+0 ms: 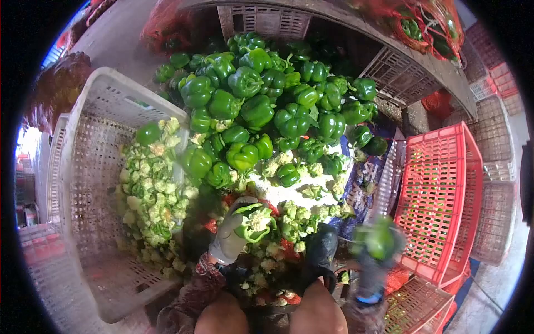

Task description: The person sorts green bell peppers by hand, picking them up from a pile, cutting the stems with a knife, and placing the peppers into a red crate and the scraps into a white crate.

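Note:
My left hand, in a pale glove, is closed around an opened green bell pepper. Its cut side faces up, with the whitish seed core showing. To the right, my right hand, in a dark glove, is smeared by motion; a blurred green bell pepper appears in its grip. I cannot make out whether that hand also holds a tool. Ahead of both hands lies a big heap of whole green bell peppers. Cut-out pepper cores are scattered between the heap and my feet.
At left stands a greyish plastic crate with a mound of pepper cores inside. A red crate, tilted, is on the right, above a dirty crate. Red net bags lie on a ledge at the upper right.

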`<state>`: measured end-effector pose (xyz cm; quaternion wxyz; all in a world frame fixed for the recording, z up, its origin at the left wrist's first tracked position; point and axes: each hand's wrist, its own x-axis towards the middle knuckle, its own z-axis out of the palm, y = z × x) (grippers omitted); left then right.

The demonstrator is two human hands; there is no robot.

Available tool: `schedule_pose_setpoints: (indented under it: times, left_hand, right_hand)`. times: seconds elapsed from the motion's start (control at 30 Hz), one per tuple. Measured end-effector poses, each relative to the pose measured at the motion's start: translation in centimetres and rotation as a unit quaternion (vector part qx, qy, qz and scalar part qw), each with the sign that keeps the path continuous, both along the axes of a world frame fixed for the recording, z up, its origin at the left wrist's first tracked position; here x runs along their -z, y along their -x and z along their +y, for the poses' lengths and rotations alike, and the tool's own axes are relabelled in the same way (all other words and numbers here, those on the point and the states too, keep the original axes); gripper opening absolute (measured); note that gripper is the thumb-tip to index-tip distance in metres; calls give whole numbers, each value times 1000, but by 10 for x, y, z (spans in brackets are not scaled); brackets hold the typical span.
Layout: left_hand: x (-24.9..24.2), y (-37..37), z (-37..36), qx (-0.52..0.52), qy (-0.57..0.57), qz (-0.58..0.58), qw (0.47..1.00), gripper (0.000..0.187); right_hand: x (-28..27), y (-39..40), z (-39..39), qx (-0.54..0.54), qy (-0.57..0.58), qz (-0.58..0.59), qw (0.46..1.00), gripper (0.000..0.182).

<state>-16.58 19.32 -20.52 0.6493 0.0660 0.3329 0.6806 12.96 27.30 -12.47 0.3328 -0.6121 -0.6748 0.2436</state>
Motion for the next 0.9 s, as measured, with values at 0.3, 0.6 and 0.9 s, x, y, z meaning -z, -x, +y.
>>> schedule_pose_setpoints:
  times: [0.3,0.6,0.9]
  left_hand:
    - [0,-9,8,33,-26,41,998,51]
    - [9,-18,6,38,107,174,978,38]
    - [17,-27,1,3,95,274,957,37]
  right_hand:
    - [-147,-162,80,124,-157,9,980,46]
    - [20,133,2,-408,213,-82,884,53]
    - [72,147,-17,-174,359,254,881,49]
